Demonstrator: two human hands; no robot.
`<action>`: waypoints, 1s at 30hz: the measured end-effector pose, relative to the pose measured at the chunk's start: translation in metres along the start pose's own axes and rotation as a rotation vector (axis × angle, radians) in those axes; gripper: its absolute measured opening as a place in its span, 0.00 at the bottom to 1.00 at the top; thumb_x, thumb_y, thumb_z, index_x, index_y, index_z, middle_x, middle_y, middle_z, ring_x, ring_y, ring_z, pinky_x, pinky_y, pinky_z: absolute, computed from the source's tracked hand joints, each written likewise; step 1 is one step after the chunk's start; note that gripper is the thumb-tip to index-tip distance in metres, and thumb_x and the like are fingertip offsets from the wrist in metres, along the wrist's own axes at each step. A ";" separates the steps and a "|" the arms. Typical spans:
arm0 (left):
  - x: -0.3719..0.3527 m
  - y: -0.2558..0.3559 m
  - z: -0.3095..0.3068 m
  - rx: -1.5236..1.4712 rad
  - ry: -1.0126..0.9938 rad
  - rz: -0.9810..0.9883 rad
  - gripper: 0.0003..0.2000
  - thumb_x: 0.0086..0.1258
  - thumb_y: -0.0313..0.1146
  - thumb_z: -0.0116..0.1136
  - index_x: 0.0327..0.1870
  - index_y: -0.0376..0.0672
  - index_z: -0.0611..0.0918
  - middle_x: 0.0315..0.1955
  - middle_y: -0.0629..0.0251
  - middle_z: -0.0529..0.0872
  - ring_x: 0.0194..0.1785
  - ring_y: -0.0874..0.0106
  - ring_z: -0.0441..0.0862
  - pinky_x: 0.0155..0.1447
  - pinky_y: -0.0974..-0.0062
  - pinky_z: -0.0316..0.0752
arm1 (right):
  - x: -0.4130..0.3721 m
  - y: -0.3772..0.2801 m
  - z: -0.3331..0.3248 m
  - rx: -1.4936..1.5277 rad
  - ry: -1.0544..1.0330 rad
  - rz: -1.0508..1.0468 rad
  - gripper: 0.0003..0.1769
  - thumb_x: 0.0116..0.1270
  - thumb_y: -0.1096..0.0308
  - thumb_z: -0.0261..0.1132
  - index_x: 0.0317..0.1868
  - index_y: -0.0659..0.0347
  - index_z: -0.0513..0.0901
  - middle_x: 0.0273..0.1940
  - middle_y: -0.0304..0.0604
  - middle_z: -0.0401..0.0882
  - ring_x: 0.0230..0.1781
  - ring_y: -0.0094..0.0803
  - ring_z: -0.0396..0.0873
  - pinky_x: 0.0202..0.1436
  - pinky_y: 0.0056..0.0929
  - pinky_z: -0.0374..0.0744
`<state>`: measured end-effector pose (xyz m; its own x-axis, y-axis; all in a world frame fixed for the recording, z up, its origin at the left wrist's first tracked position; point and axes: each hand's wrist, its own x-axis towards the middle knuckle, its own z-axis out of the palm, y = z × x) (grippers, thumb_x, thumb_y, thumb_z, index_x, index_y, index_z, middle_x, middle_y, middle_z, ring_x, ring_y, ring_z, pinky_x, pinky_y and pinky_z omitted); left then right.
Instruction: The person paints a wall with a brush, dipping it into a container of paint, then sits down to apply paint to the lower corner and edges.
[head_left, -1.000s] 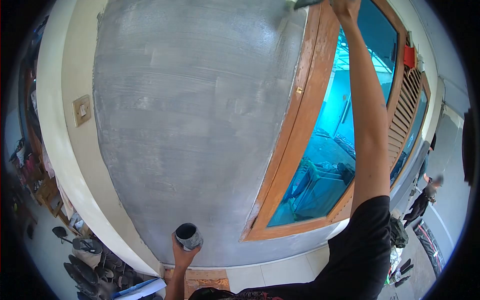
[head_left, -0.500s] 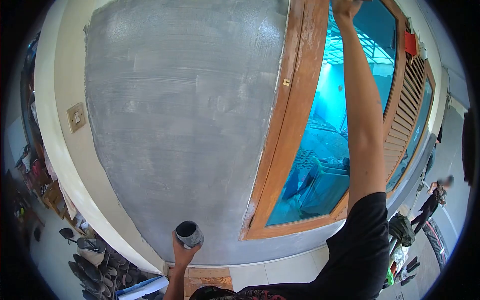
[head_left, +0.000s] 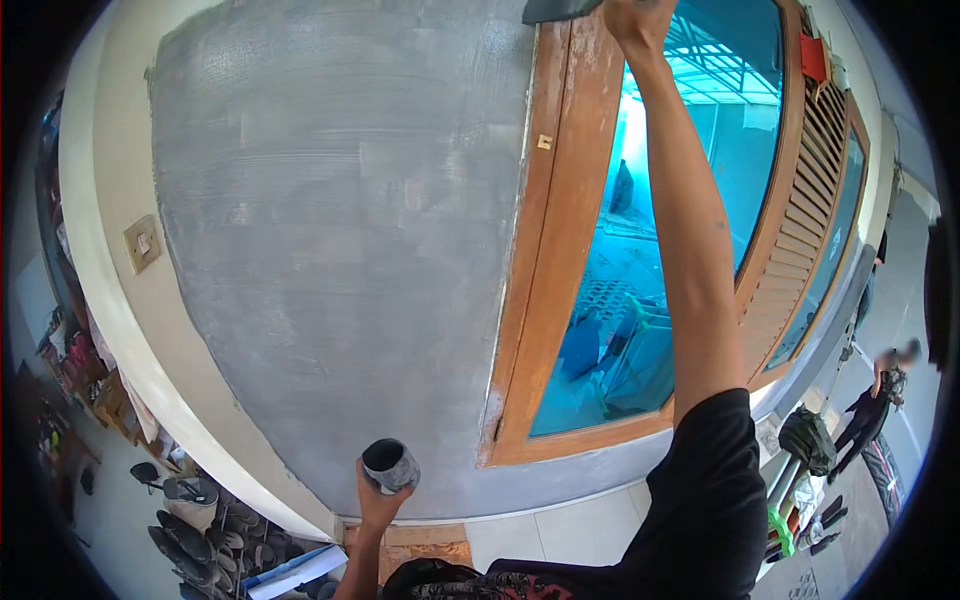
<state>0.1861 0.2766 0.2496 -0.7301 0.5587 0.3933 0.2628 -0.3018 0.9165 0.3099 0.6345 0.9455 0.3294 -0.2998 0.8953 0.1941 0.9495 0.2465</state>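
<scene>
The right hand point(head_left: 636, 14), raised at the far top, has swung back left from the window and grips a flat tool point(head_left: 560, 8) where the grey wall point(head_left: 340, 250) meets the wooden frame point(head_left: 562, 250), so that edge gets worked now. The left hand point(head_left: 377, 502) keeps clasping the cup point(head_left: 390, 465) low and near.

At the top edge the right hand point(head_left: 635, 14) is cut off, fingers out of sight, and only a corner of the dark tool point(head_left: 558, 9) beside it shows. The inside of the cup point(head_left: 390, 465) in the left hand point(head_left: 376, 503) is too dark to read. Far right, 1 person point(head_left: 888, 390) is small and blurred.
</scene>
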 end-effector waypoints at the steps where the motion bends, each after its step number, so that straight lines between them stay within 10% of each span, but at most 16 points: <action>1: 0.000 0.001 0.001 -0.040 -0.004 -0.019 0.40 0.48 0.24 0.78 0.64 0.41 0.67 0.57 0.58 0.77 0.63 0.65 0.78 0.69 0.64 0.74 | 0.002 -0.011 0.007 0.151 0.074 -0.020 0.19 0.70 0.67 0.58 0.19 0.62 0.79 0.16 0.46 0.75 0.17 0.34 0.72 0.24 0.38 0.69; 6: 0.001 0.003 0.005 -0.054 0.020 -0.025 0.41 0.47 0.23 0.78 0.65 0.41 0.67 0.57 0.58 0.77 0.63 0.65 0.78 0.69 0.64 0.74 | -0.006 -0.051 0.105 0.446 0.164 -0.165 0.19 0.72 0.66 0.56 0.21 0.62 0.78 0.20 0.42 0.76 0.23 0.35 0.76 0.29 0.38 0.72; 13: -0.003 -0.013 0.005 0.001 -0.050 0.031 0.42 0.48 0.17 0.77 0.67 0.43 0.65 0.59 0.58 0.77 0.63 0.64 0.79 0.68 0.63 0.78 | -0.030 -0.038 0.005 0.332 -0.143 0.133 0.17 0.65 0.69 0.62 0.17 0.61 0.75 0.14 0.33 0.69 0.17 0.30 0.70 0.22 0.37 0.69; 18: 0.000 -0.010 0.001 -0.027 -0.044 -0.005 0.43 0.48 0.18 0.77 0.67 0.42 0.65 0.60 0.57 0.77 0.64 0.64 0.79 0.69 0.63 0.77 | -0.005 0.044 -0.029 1.169 0.012 0.286 0.16 0.69 0.70 0.59 0.21 0.58 0.72 0.20 0.32 0.70 0.20 0.21 0.68 0.20 0.27 0.63; 20: 0.000 -0.006 0.001 -0.002 -0.042 -0.009 0.43 0.48 0.18 0.78 0.67 0.42 0.65 0.60 0.57 0.77 0.64 0.64 0.79 0.69 0.63 0.77 | 0.001 0.016 -0.015 0.641 0.115 0.098 0.16 0.72 0.67 0.56 0.24 0.61 0.76 0.21 0.36 0.73 0.22 0.25 0.71 0.22 0.31 0.67; 22: 0.001 0.001 0.003 -0.042 -0.003 -0.022 0.40 0.47 0.21 0.78 0.64 0.41 0.67 0.57 0.58 0.77 0.63 0.65 0.78 0.70 0.64 0.73 | -0.005 -0.034 0.019 0.738 0.171 0.205 0.19 0.74 0.64 0.53 0.24 0.62 0.77 0.21 0.40 0.73 0.22 0.28 0.72 0.25 0.34 0.70; 24: 0.000 0.008 0.005 -0.068 0.006 -0.028 0.41 0.47 0.21 0.78 0.64 0.41 0.67 0.57 0.58 0.77 0.63 0.65 0.78 0.70 0.64 0.73 | -0.016 -0.076 0.020 0.472 -0.086 -0.123 0.22 0.74 0.60 0.52 0.22 0.62 0.76 0.22 0.43 0.75 0.23 0.35 0.74 0.29 0.37 0.72; 27: -0.002 0.011 0.007 -0.065 0.008 -0.033 0.41 0.48 0.22 0.78 0.65 0.41 0.67 0.57 0.58 0.77 0.63 0.65 0.78 0.70 0.64 0.73 | -0.041 -0.117 0.011 0.048 -0.144 -0.027 0.21 0.73 0.61 0.56 0.21 0.62 0.76 0.19 0.43 0.73 0.22 0.35 0.74 0.28 0.38 0.70; 30: -0.009 0.004 0.001 -0.047 0.002 -0.033 0.41 0.47 0.22 0.79 0.65 0.41 0.67 0.58 0.58 0.77 0.63 0.65 0.78 0.70 0.64 0.73 | -0.055 -0.026 0.029 0.015 0.024 -0.085 0.21 0.73 0.62 0.59 0.20 0.61 0.75 0.18 0.38 0.72 0.19 0.31 0.72 0.25 0.36 0.68</action>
<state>0.1943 0.2706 0.2497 -0.7389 0.5677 0.3629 0.2084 -0.3196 0.9244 0.2601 0.6287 0.9004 0.3349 -0.3813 0.8617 0.2084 0.9218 0.3269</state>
